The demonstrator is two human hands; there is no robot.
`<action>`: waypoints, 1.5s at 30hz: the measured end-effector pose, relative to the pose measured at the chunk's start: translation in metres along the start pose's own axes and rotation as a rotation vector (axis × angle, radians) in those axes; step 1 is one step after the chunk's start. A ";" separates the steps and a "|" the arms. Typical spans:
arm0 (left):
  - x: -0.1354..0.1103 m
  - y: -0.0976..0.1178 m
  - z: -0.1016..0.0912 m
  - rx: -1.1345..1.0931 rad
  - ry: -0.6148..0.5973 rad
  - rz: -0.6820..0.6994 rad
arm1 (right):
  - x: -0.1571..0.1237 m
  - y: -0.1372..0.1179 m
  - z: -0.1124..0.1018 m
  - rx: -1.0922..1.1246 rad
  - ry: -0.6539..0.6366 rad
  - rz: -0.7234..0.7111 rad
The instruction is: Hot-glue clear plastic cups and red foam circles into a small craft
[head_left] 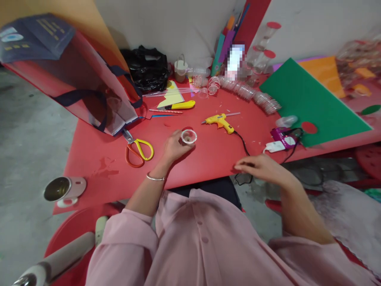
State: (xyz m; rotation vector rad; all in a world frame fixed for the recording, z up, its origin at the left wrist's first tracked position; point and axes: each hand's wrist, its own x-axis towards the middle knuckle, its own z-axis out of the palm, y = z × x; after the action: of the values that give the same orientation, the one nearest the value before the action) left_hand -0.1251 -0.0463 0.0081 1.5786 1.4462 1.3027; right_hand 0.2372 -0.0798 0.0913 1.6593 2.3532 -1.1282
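Note:
My left hand (pixel 176 147) is closed around a small clear plastic cup (pixel 189 137), whose round mouth faces up just above the red table (pixel 205 161). At the table's front edge, my right hand (pixel 262 169) hovers with loosely bent fingers and nothing visible in them. A yellow hot glue gun (pixel 219 122) lies between and beyond my hands, a glue stick poking out of its back and its black cable running toward my right hand. Left of my left hand are scissors (pixel 139 152) with yellow and orange handles. A yellow utility knife (pixel 181 105) lies farther back.
A mug (pixel 77 186) stands at the front left corner, below a large bag (pixel 86 87). Stacked clear cups (pixel 244 92), a black plastic bag (pixel 149 69) and a phone (pixel 235 59) line the back. At right are a green board (pixel 312 105) and a purple power adapter (pixel 282 137).

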 end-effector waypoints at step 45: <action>0.002 -0.006 0.006 0.273 -0.070 0.131 | 0.082 -0.052 0.073 1.135 0.489 -0.007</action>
State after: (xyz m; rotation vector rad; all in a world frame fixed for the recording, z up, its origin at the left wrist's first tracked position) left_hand -0.1221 -0.0419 0.0009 1.9045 1.5503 1.1453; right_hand 0.1334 -0.0654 0.0302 2.4004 1.9571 -2.6170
